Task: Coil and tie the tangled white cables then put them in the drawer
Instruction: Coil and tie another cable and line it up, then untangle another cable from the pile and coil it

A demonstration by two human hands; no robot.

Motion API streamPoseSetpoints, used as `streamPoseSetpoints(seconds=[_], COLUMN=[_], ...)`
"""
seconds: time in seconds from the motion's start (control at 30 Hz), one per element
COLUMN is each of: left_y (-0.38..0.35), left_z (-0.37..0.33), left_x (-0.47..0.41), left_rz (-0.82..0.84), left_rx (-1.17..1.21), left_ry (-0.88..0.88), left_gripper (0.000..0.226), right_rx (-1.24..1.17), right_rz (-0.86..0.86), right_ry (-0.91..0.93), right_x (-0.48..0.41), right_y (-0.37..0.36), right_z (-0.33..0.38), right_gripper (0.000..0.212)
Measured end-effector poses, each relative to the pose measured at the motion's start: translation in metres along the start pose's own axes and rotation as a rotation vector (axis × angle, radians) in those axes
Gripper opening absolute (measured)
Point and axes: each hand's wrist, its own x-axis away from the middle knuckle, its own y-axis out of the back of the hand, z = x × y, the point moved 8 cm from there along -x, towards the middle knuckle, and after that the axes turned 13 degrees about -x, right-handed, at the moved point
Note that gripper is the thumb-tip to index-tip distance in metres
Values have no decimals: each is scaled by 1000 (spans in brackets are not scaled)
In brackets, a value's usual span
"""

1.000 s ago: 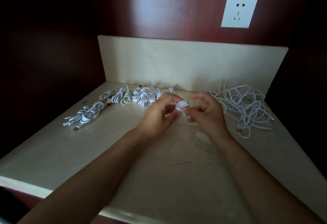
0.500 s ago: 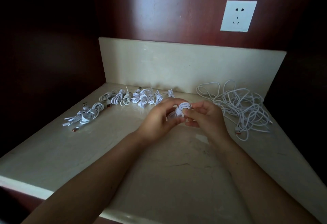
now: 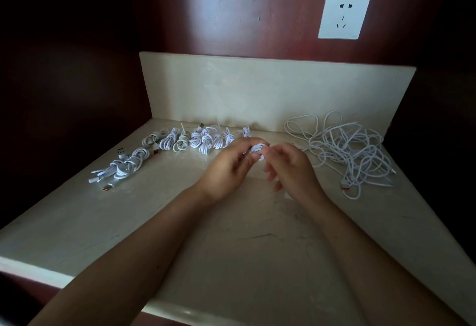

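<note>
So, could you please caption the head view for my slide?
Left hand and right hand hold a coiled white cable above the countertop, between tied bundles and a tangled pile.

Left hand (image 3: pixel 226 168) and right hand (image 3: pixel 291 168) meet, pinching one coiled cable (image 3: pixel 257 149).

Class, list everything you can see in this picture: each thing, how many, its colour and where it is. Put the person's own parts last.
tied cable bundles: roughly ten, exact count unclear, white, row along the countertop's back left
tangled cables: one loose pile, white, countertop's back right
coiled cable: one, white, between both grips
countertop: one, cream, foreground
backsplash: one, cream, behind the countertop
wall socket: one, white, upper right of the wall
wall panel: one, dark red-brown, background
left grip: one, holds the coiled cable
right grip: one, pinches the coiled cable
</note>
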Motion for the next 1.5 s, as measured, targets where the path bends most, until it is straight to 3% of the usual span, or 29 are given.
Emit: streamPoseSetpoints(seconds=[0.1, 0.2, 0.37, 0.67, 0.8, 0.97, 1.37, 1.5], left_y=[2, -7, -12, 9, 39, 93, 177, 178], left_z=[-5, -9, 0, 5, 10, 28, 56, 64], left_x=[1, 5, 7, 14, 34, 65, 104, 103], left_rz=[-3, 85, 127, 296, 201, 48, -453, -461], left_rx=[-66, -65, -32, -497, -591, -680, -1020, -1067], left_ry=[-8, -14, 76, 113, 84, 117, 213, 294], left_gripper=[26, 32, 44, 34, 36, 39, 23, 16], right_rx=[140, 125, 131, 197, 256, 435, 635, 631], right_rz=[41, 99, 64, 136, 311, 425, 504, 469], right_ry=[-61, -88, -82, 16, 146, 319, 437, 518], right_x=[0, 1, 0, 1, 3, 0, -36, -37], right_y=[-2, -6, -3, -16, -47, -108, -217, -225], right_z=[-6, -10, -14, -19, -11, -5, -6, -6], right_gripper=[40, 45, 28, 19, 13, 30, 24, 25])
